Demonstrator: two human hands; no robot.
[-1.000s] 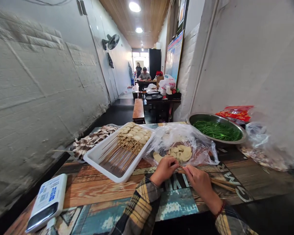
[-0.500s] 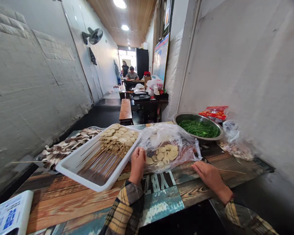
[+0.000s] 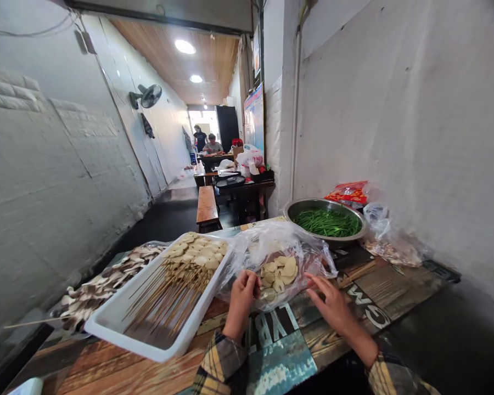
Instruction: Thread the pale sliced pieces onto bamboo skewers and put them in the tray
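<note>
My left hand (image 3: 242, 293) curls its fingers on the near left edge of a clear plastic bag (image 3: 271, 247) that holds pale round slices (image 3: 280, 271). My right hand (image 3: 328, 300) rests with fingers stretched out at the bag's near right edge, touching the plastic. The bag lies on a painted wooden table (image 3: 280, 351). Left of it stands a white tray (image 3: 119, 323) with several skewers of pale slices (image 3: 181, 274). Both sleeves are plaid.
A tray of mushroom skewers (image 3: 102, 280) lies at the far left. A metal bowl of green stalks (image 3: 326, 220), a red packet (image 3: 348, 193) and a clear bag (image 3: 391, 247) sit by the right wall. Two people sit and stand at a far table (image 3: 208, 145). A bench (image 3: 207, 204) stands beyond.
My right hand has moved left from the table edge to the bag. My left hand stays on the bag's left edge. The view has tilted up and the white box at the lower left has gone.
</note>
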